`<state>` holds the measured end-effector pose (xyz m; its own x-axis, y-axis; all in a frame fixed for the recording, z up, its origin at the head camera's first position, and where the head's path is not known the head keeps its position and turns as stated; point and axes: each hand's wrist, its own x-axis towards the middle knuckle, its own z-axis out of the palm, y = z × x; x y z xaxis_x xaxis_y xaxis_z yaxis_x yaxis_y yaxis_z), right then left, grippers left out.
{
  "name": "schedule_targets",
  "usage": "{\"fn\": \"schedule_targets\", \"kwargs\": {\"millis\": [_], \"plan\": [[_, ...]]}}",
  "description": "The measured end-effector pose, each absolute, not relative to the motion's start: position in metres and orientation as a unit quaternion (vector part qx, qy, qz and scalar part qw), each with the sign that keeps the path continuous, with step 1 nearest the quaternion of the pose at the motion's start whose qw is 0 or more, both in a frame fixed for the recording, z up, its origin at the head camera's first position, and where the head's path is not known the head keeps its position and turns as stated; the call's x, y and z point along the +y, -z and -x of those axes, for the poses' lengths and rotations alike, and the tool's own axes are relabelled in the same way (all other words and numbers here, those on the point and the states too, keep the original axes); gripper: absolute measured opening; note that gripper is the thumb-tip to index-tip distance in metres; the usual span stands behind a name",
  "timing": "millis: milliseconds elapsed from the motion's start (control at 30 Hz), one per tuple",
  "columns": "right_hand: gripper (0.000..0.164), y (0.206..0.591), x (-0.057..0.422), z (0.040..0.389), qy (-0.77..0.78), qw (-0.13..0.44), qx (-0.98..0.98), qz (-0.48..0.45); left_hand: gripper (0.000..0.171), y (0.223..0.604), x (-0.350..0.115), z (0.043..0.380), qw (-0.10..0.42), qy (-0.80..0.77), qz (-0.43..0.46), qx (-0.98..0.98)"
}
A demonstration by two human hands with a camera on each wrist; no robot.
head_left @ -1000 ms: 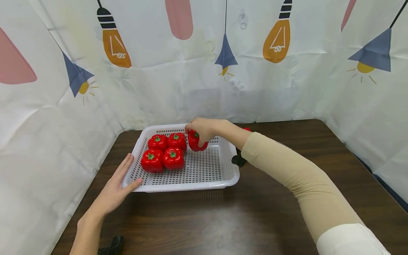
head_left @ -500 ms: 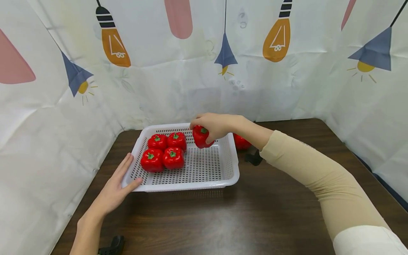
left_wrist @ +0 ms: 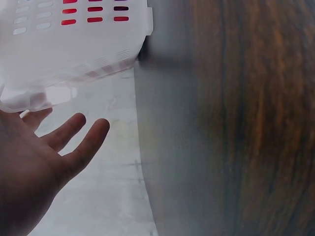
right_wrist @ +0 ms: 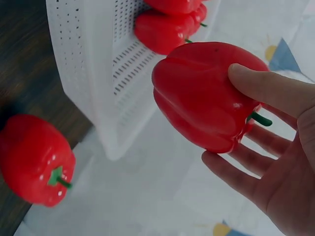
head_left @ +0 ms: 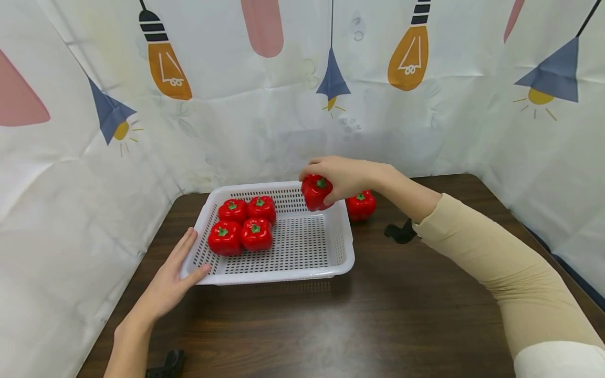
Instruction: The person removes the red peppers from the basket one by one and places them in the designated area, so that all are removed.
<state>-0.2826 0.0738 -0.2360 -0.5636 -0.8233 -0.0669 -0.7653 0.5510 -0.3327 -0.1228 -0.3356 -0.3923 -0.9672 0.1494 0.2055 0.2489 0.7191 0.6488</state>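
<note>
A red bell pepper with a green stem is held in my right hand, above the right back part of the white plastic basket. In the right wrist view, the thumb lies on one side of the pepper and the fingers on the other. Several more red bell peppers sit grouped in the basket's left half. My left hand rests at the basket's left front corner, thumb along the rim and fingers extended beside the wall. The left wrist view shows those fingertips spread apart below the basket rim.
Another red bell pepper stands on the dark wooden table, just right of the basket. Behind the table hangs a white curtain printed with lamps and bulbs. Black wrist devices show by both arms.
My right hand has lifted the pepper up and carried it rightward, from inside the basket to near its right edge. The pepper outside came more into view. The left hand stays put.
</note>
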Motion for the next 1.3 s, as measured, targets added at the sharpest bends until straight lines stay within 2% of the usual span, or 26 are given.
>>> {"fn": "schedule_targets", "kwargs": {"millis": [767,1300], "plan": [[0.063,0.244,0.163,0.285,0.178,0.032,0.884,0.432,0.086,0.394,-0.335,0.121,0.072,0.361,0.106,-0.924],[0.058,0.262,0.213,0.290,0.199,0.038,0.894,0.401,0.085,0.395,-0.336,0.121,0.076,0.359,0.106,-0.924]]}}
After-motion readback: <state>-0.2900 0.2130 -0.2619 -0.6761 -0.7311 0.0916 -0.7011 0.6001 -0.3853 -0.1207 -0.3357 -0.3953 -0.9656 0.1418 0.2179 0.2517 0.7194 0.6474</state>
